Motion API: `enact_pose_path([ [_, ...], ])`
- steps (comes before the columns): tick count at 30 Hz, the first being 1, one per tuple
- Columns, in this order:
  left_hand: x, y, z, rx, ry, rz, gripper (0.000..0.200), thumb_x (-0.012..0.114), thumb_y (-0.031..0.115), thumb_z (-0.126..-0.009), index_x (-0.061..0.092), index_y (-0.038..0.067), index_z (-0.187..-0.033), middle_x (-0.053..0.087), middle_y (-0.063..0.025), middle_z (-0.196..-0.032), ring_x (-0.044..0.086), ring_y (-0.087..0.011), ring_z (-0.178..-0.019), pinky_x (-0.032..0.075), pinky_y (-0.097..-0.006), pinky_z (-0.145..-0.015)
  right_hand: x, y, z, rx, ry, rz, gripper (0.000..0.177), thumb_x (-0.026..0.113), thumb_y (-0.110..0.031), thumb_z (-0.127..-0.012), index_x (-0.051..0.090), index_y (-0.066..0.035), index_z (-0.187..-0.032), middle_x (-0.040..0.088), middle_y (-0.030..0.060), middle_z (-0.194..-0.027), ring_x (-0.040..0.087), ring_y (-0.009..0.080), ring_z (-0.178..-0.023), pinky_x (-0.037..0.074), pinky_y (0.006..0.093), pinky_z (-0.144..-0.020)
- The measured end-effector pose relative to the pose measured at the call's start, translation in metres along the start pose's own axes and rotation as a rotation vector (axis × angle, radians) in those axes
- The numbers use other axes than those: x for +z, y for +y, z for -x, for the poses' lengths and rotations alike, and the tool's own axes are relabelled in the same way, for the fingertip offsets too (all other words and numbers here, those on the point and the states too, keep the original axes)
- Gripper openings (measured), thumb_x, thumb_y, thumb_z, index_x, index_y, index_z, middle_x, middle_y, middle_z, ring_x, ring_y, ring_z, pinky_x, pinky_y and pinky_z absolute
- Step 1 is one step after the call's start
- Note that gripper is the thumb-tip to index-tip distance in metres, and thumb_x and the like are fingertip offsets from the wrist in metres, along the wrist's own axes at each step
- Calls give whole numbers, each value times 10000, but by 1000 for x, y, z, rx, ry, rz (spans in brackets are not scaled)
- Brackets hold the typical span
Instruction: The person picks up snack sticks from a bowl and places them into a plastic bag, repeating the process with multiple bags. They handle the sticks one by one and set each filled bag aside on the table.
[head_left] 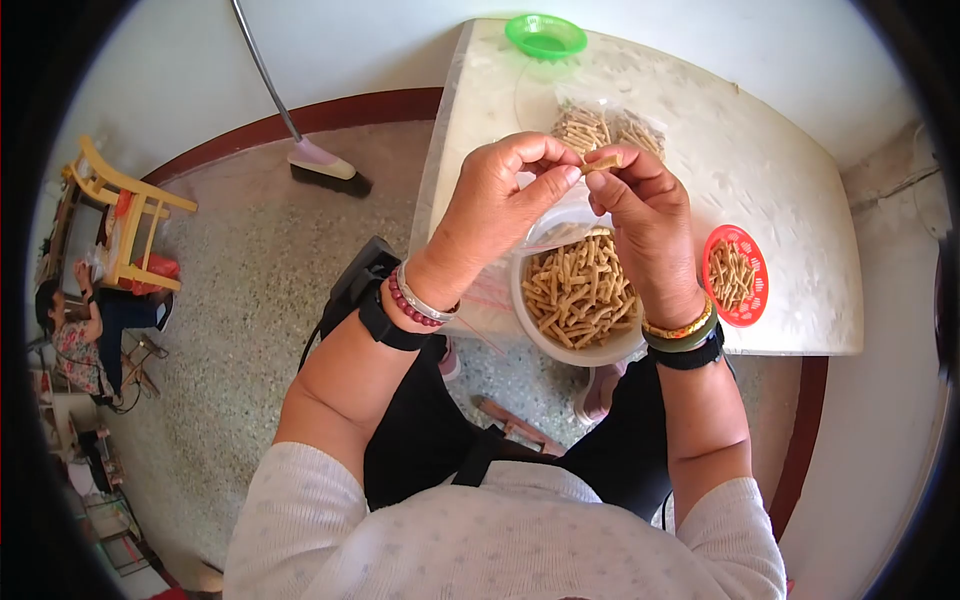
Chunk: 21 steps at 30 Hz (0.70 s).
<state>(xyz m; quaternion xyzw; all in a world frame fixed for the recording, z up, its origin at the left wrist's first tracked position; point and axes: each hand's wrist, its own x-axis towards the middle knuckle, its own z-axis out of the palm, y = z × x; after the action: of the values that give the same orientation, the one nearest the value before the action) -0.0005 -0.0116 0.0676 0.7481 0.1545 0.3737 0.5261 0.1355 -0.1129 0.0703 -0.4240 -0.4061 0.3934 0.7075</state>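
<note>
My left hand (505, 190) and my right hand (648, 215) meet above a white tub (522, 318), fingers pinched. Between their fingertips is a short tan stick (603, 163), mostly in the right hand, with the left thumb and forefinger at its near end. Many similar tan sticks (580, 290) fill the tub below. To the right stands a red basket (712, 290) with a smaller heap of sticks. Beyond my hands, clear plastic bags (583, 128) of sticks lie on the table. What the tub's far side holds is partly hidden by my hands.
The pale covered table (790, 200) also bears a green bowl (546, 40) at its far edge. A broom (322, 165) leans on the wall. At the far left, another person (85, 335) sits near a wooden chair (145, 225). Below the table is a wooden piece (520, 428).
</note>
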Motion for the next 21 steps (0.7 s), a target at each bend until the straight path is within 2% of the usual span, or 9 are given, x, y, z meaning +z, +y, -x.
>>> enact_pose_path([
  [4, -17, -5, -6, 67, -59, -352, 349, 745, 235, -805, 637, 12, -1051, 635, -53, -906, 568, -122, -796, 476, -288, -722, -7, -11, -2, -42, 55, 69, 57, 603, -11, -896, 591, -40, -943, 679, 62, -977, 560, 57, -825, 446, 201, -721],
  [7, -15, -15, 0, -76, -194, -532, 337, 740, 232, -802, 641, 17, -1042, 631, -71, -918, 554, -126, -777, 468, -290, -694, -8, -23, 3, -66, 30, 311, 49, 587, -36, -915, 570, -26, -959, 680, 54, -951, 589, 67, -802, 459, 214, -673],
  [8, -12, -25, 2, -36, -174, -556, 289, 720, 227, -814, 652, 16, -999, 627, -66, -828, 550, -135, -717, 469, -287, -663, -6, -19, 3, -59, 23, 311, 49, 587, -36, -915, 570, -26, -959, 680, 54, -951, 589, 67, -802, 459, 214, -673],
  [10, -12, -36, -2, -103, -156, -536, 248, 705, 215, -829, 659, 13, -966, 615, -39, -771, 534, -117, -675, 460, -272, -633, -2, -4, 6, -252, 24, 475, 71, 591, -39, -905, 566, -15, -966, 690, 83, -883, 649, 144, -758, 496, 262, -654],
  [11, -12, -38, -4, -161, -143, -516, 213, 690, 202, -845, 666, 10, -932, 603, -12, -714, 517, -99, -634, 451, -258, -603, -3, 1, 6, -249, 25, 474, 71, 591, -39, -905, 566, -15, -966, 690, 83, -883, 649, 144, -758, 496, 262, -654],
  [12, -12, -40, -5, -161, -144, -516, 213, 690, 202, -845, 666, 10, -932, 603, -12, -714, 517, -99, -634, 451, -258, -603, -5, 5, 5, -269, -16, 655, 93, 601, -37, -891, 567, -15, -975, 683, 111, -848, 665, 194, -751, 509, 287, -654],
  [14, -11, -40, -8, -238, -71, -226, 172, 649, 177, -889, 672, 7, -882, 569, 44, -651, 480, -53, -583, 409, -214, -549, -2, 5, 3, -286, -61, 905, 141, 644, -75, -850, 572, -38, -965, 660, 160, -774, 664, 308, -699, 522, 346, -608],
  [18, -11, -46, -11, -287, -36, -118, 153, 627, 146, -911, 675, 6, -873, 572, 58, -684, 465, -14, -604, 368, -187, -527, -5, 17, -1, -305, -97, 1192, 127, 648, -173, -848, 581, -78, -897, 657, 101, -709, 645, 309, -646, 503, 385, -551],
  [21, -12, -45, -12, -198, 35, -127, 147, 638, 137, -905, 672, -4, -876, 573, 58, -685, 454, -11, -601, 362, -190, -521, -6, 24, -2, -303, -127, 1338, 122, 656, -195, -842, 599, -91, -872, 638, 96, -675, 641, 296, -623, 504, 386, -540],
])
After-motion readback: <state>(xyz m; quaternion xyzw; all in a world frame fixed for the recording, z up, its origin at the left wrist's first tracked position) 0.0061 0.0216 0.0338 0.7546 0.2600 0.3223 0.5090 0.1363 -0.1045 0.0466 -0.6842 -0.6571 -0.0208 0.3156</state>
